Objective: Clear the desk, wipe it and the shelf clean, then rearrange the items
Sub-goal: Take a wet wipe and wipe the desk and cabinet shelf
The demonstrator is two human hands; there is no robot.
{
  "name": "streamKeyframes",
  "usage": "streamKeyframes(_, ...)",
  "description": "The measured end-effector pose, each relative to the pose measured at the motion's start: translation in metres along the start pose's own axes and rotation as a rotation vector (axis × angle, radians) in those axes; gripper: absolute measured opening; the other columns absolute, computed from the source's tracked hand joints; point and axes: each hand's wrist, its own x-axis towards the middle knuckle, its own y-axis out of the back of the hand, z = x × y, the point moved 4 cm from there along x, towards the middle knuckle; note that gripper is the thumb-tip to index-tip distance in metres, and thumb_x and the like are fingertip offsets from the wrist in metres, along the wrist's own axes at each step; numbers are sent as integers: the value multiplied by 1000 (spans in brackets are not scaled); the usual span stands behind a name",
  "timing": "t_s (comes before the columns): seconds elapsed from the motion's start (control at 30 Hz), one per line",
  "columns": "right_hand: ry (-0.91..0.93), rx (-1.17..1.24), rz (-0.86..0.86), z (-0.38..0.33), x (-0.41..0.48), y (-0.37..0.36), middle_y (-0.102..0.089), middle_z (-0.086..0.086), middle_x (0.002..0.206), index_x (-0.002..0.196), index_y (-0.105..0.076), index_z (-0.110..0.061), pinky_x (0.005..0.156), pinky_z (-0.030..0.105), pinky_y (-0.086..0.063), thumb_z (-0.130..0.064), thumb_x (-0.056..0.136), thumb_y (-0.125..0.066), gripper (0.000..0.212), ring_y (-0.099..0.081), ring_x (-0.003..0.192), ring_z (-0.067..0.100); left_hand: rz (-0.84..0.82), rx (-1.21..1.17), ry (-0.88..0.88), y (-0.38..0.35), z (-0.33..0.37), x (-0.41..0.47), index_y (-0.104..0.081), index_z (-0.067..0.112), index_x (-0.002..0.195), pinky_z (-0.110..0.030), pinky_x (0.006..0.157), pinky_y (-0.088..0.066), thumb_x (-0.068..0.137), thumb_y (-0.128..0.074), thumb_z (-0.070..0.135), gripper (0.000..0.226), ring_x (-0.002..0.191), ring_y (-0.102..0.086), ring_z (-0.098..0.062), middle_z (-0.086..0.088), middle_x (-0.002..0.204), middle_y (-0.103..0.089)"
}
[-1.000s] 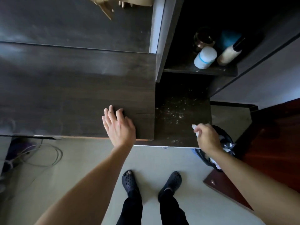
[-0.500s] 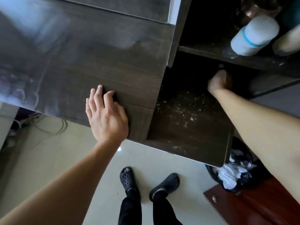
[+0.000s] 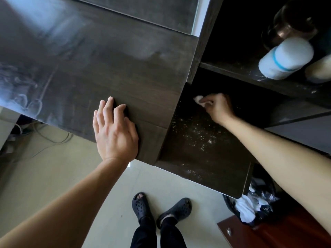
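Left hand [image 3: 114, 133] lies flat on the dark wood-grain desk top [image 3: 107, 68] near its front edge, with fingers straight and spread, gripping nothing. Right hand [image 3: 217, 108] reaches onto the lower dark shelf board [image 3: 206, 167] beside the desk, fingers curled, pinching a small crumpled white wipe [image 3: 198, 100]. The wipe pokes out just past the fingertips on the side facing the desk, deep at the back of the shelf. White dust specks lie scattered nearer the front, apart from the wipe. On the upper shelf ledge [image 3: 241, 68] sits a white cylindrical container with a blue band [image 3: 284, 58]. Down on the floor is a black bin bag holding white scraps [image 3: 250, 208].
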Motion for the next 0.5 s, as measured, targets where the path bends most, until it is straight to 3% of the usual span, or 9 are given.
streamKeyframes(0.07, -182, -51, 152, 13, 34, 16, -60, 18, 124, 113, -64, -9, 98, 30, -39, -9, 93, -51, 24, -55, 118, 30, 4, 2, -4, 0, 0, 0, -55, 6, 118, -51, 112, -23, 89, -40, 16, 34, 137, -30, -35, -16, 143, -42)
streamKeyframes(0.13, -385, -210, 145, 22, 63, 15, -40, 24, 142, 135, -43, -1, 107, 36, -28, -14, 100, -39, 37, -38, 132, 36, 6, 6, -7, 0, -1, 0, -55, 6, 117, -51, 112, -24, 89, -41, 15, 33, 137, -31, -35, -16, 143, -43)
streamKeyframes(0.2, -419, -306, 169, 20, 72, 0, -27, 27, 149, 141, -26, 7, 113, 40, -16, -9, 102, -31, 43, -24, 139, 38, 11, 10, -11, 0, -1, 0, -55, 6, 117, -51, 112, -24, 89, -42, 15, 32, 136, -32, -35, -16, 142, -43)
streamKeyframes(0.23, -416, -327, 160, 14, 70, -12, -28, 29, 147, 139, -27, 11, 113, 40, -16, -7, 101, -32, 42, -24, 138, 40, 10, 10, -13, -1, -1, 0, -55, 6, 117, -50, 112, -24, 89, -42, 14, 32, 137, -32, -35, -16, 142, -43)
streamKeyframes(0.3, -298, -309, 96, -2, 60, -26, -41, 31, 137, 130, -40, 14, 109, 39, -24, -2, 97, -38, 36, -35, 131, 41, 5, 7, -13, -1, -2, 1, -55, 7, 117, -50, 112, -23, 90, -42, 15, 32, 137, -31, -35, -15, 143, -43)
streamKeyframes(0.4, -31, -269, 4, -16, 22, -30, -59, 23, 113, 107, -66, 1, 89, 37, -40, -1, 91, -48, 24, -54, 107, 34, -8, 0, -7, -1, -2, 1, -54, 7, 118, -49, 114, -21, 90, -39, 18, 34, 138, -30, -35, -16, 143, -42)
streamKeyframes(0.5, 172, -235, -324, -16, -21, -34, -62, 8, 105, 98, -73, -8, 83, 27, -40, -3, 89, -58, 18, -57, 99, 21, -18, 0, -4, 0, -1, 2, -54, 6, 118, -48, 114, -19, 89, -40, 17, 34, 138, -29, -35, -16, 144, -41)
